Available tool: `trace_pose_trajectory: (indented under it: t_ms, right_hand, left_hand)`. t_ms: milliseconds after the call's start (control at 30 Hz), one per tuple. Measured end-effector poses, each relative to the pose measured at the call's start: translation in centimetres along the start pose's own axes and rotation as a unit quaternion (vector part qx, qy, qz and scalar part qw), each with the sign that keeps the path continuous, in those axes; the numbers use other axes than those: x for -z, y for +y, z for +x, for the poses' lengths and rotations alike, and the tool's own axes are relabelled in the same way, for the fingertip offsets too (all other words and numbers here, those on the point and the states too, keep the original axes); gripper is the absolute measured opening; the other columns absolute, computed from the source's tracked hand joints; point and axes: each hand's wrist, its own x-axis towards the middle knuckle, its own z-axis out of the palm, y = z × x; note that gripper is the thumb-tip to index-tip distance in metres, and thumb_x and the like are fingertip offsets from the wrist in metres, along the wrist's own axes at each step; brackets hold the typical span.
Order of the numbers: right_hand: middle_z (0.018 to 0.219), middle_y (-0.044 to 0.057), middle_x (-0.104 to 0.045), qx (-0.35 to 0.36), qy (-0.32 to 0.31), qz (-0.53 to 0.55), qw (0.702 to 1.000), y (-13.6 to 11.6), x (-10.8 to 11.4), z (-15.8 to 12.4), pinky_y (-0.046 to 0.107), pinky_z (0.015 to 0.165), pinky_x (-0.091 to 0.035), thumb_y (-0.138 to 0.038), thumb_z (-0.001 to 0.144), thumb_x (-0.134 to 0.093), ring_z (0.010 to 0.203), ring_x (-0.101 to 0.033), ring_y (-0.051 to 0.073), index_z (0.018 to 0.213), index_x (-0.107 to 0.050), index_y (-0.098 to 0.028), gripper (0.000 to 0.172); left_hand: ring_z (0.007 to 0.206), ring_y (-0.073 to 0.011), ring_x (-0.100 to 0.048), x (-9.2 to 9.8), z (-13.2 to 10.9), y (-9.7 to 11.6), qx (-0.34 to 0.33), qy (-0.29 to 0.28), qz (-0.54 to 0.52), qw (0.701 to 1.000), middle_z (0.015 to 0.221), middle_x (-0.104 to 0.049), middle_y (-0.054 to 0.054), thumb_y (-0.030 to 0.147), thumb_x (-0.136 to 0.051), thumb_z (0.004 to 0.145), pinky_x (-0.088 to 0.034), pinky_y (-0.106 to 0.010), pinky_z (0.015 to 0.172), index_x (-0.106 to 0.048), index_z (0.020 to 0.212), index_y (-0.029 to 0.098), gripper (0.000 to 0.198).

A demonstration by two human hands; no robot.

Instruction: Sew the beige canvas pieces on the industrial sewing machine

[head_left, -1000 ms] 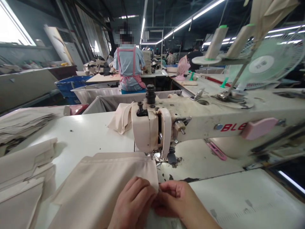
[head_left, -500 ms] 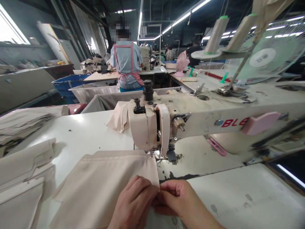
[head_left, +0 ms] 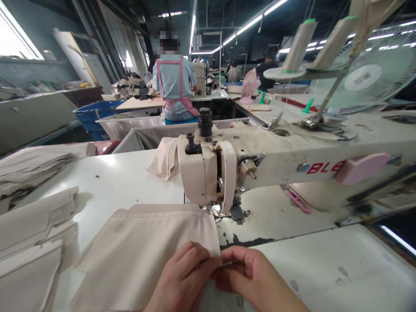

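I have the left hand clamped on the beige cloth, the right hand apparently pinching its edge, near the sewing machine.

A sewing workshop: an industrial sewing machine with thread cones stands in front, stacks of cut beige fabric lie nearby, and an aproned co-worker sits at another machine under tube lights.
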Motion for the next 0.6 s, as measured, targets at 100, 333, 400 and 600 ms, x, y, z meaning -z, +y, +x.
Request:
trace_pose_trajectory:
  t_ms: [100, 333, 400, 600]
  right_hand:
    - [0.101, 0.008, -0.064, 0.243, 0.062, -0.265, 0.931, 0.1, 1.0, 0.2, 0.032, 0.079, -0.051, -0.013, 0.082, -0.057, 0.091, -0.061, 0.021, 0.104, -0.062, -0.019, 0.024]
    - [0.090, 0.006, -0.068, 0.472, -0.038, -0.493, 0.730, -0.6, 2.1, 2.0, 0.028, 0.082, -0.051, -0.011, 0.095, -0.047, 0.087, -0.061, 0.018, 0.096, -0.067, -0.016, 0.021]
    - [0.090, 0.008, -0.069, 0.492, -0.027, -0.533, 0.688, -0.5, 2.0, 2.0, 0.029, 0.083, -0.053, -0.014, 0.099, -0.038, 0.087, -0.062, 0.019, 0.100, -0.067, -0.015, 0.029]
    - [0.088, 0.009, -0.072, 0.530, -0.005, -0.560, 0.637, -0.1, 2.3, 2.4, 0.027, 0.082, -0.056, -0.014, 0.101, -0.025, 0.086, -0.067, 0.019, 0.098, -0.068, -0.013, 0.043]
  left_hand:
    - [0.075, -0.0165, -0.053, -0.2, -0.3, 0.3, 0.000, -0.007, -0.015, 1.000, 0.083, -0.061, -0.010, 0.008, -0.039, 0.097, -0.049, -0.026, 0.066, -0.057, 0.103, 0.011, 0.019]
    - [0.079, -0.0181, -0.058, 1.4, 1.3, -1.4, 0.104, -0.089, 0.051, 0.989, 0.087, -0.064, -0.006, 0.014, -0.048, 0.093, -0.049, -0.028, 0.069, -0.058, 0.095, 0.017, 0.011]
    - [0.096, -0.0222, -0.057, 2.2, 2.0, -2.7, 0.108, -0.126, 0.113, 0.980, 0.108, -0.064, -0.007, 0.013, -0.050, 0.092, -0.048, -0.035, 0.084, -0.056, 0.116, 0.018, 0.026]
    - [0.098, -0.0211, -0.056, 2.8, 2.6, -5.0, 0.102, -0.183, 0.153, 0.966, 0.112, -0.063, -0.004, 0.012, -0.050, 0.091, -0.047, -0.033, 0.085, -0.058, 0.113, 0.018, 0.025]
